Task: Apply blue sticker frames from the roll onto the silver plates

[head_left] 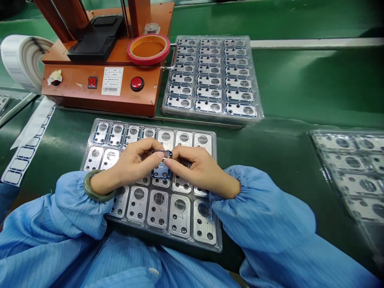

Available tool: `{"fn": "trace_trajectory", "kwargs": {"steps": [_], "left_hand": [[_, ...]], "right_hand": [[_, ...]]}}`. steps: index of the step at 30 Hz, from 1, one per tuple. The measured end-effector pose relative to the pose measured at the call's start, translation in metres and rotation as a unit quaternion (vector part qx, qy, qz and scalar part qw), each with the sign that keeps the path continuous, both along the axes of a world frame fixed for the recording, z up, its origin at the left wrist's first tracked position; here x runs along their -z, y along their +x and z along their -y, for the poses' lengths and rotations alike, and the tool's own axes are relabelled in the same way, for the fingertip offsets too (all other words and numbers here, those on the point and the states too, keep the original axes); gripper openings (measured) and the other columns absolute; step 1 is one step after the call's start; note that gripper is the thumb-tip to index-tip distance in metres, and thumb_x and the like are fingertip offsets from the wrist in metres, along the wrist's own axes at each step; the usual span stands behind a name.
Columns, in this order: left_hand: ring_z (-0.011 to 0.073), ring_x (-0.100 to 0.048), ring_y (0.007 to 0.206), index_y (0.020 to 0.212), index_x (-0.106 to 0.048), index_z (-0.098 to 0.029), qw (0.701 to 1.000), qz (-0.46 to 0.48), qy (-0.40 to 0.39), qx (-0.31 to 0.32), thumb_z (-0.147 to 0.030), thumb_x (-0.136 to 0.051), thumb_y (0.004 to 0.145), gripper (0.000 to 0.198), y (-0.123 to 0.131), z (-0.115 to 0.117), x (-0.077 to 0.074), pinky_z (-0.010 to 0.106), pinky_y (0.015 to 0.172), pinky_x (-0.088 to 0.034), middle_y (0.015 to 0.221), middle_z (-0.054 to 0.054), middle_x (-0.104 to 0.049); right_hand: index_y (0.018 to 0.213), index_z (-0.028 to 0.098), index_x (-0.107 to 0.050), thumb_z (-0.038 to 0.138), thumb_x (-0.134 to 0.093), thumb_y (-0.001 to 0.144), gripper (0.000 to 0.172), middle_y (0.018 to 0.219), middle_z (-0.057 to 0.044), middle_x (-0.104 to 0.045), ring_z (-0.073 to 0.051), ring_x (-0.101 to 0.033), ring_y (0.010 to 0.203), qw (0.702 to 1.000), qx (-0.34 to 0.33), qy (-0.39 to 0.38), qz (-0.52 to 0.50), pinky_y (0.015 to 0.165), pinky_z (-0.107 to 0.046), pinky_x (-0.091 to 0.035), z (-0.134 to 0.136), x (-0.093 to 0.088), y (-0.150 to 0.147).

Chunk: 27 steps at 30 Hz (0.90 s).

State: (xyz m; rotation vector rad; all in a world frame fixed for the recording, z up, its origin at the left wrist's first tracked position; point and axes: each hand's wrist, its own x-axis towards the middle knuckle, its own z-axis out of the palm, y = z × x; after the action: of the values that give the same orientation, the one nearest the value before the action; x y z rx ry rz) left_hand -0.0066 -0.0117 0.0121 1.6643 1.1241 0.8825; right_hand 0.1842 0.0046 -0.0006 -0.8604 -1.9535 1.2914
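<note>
A small metal plate with a blue border [161, 172] is held up between my two hands, over the near tray. My left hand [135, 162] pinches its left side, thumb on the top face. From the right, my right hand [196, 166] grips the upper edge with closed fingers, its thumb tip almost meeting the left one. Fingers cover part of the plate's upper end. Below lies a clear plastic tray [218, 236] with rows of silver metal plates [158, 208]. Several in its far left row carry blue borders, while the rest look bare silver.
Behind stands an orange press machine [105, 102] with a red tape roll [148, 60] on top. Stacked trays of blue-bordered plates [208, 82] sit to its right. Another tray [351, 168] lies far right. A label strip [28, 148] hangs from a roll [22, 60] at left.
</note>
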Motion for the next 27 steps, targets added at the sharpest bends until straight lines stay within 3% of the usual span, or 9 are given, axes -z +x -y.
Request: {"fn": "trace_trajectory", "kwargs": {"steps": [9, 15, 19, 23, 27], "left_hand": [[0.0107, -0.052, 0.059, 0.065, -0.061, -0.017, 1.0, -0.009, 0.009, -0.007, -0.022, -0.055, 0.077, 0.014, 0.003, -0.0031, -0.0059, 0.024, 0.058, -0.042, 0.063, -0.001, -0.06], [0.0083, -0.052, 0.05, 0.075, -0.066, -0.017, 0.996, 0.047, -0.073, -0.001, -0.016, -0.05, 0.077, 0.016, -0.0028, -0.0028, -0.0039, 0.021, 0.049, -0.042, 0.069, 0.0, -0.063], [0.0086, -0.057, 0.049, 0.082, -0.069, -0.017, 0.989, 0.092, -0.115, 0.0, -0.023, -0.057, 0.08, 0.013, -0.0035, -0.0017, -0.0021, 0.021, 0.047, -0.045, 0.07, 0.0, -0.065], [0.0093, -0.059, 0.048, 0.089, -0.071, -0.018, 0.988, 0.095, -0.111, -0.05, -0.036, -0.061, 0.085, 0.021, -0.0013, -0.0018, 0.0007, 0.021, 0.048, -0.047, 0.063, -0.001, -0.065], [0.01, -0.06, 0.049, 0.09, -0.071, -0.018, 0.98, 0.126, -0.09, -0.121, -0.037, -0.061, 0.087, 0.022, -0.0008, -0.0039, 0.0024, 0.021, 0.052, -0.048, 0.054, -0.002, -0.062]], "right_hand": [[0.062, 0.019, -0.05, 0.027, -0.057, 0.086, 0.027, 0.054, 0.005, -0.047, -0.006, -0.039, 0.048, 1.0, -0.016, 0.022, -0.004, 0.046, -0.021, -0.03, 0.0007, 0.0023, -0.0015], [0.063, 0.019, -0.052, 0.027, -0.058, 0.084, 0.023, 0.054, 0.005, -0.047, -0.007, -0.04, 0.049, 0.999, -0.006, -0.042, -0.017, 0.046, -0.021, -0.031, 0.0, -0.0029, -0.0008], [0.065, 0.019, -0.052, 0.033, -0.061, 0.085, 0.025, 0.054, 0.005, -0.049, -0.007, -0.042, 0.048, 0.995, 0.014, -0.089, -0.036, 0.046, -0.022, -0.032, -0.0005, -0.0033, 0.001], [0.07, 0.019, -0.054, 0.046, -0.059, 0.087, 0.033, 0.053, 0.004, -0.053, -0.009, -0.05, 0.049, 0.989, 0.035, -0.132, -0.063, 0.048, -0.023, -0.039, -0.0017, -0.0006, 0.0029], [0.076, 0.018, -0.057, 0.05, -0.059, 0.087, 0.033, 0.063, 0.001, -0.06, -0.011, -0.057, 0.053, 0.986, 0.028, -0.147, -0.074, 0.051, -0.024, -0.045, -0.0026, 0.0008, 0.0039]]}}
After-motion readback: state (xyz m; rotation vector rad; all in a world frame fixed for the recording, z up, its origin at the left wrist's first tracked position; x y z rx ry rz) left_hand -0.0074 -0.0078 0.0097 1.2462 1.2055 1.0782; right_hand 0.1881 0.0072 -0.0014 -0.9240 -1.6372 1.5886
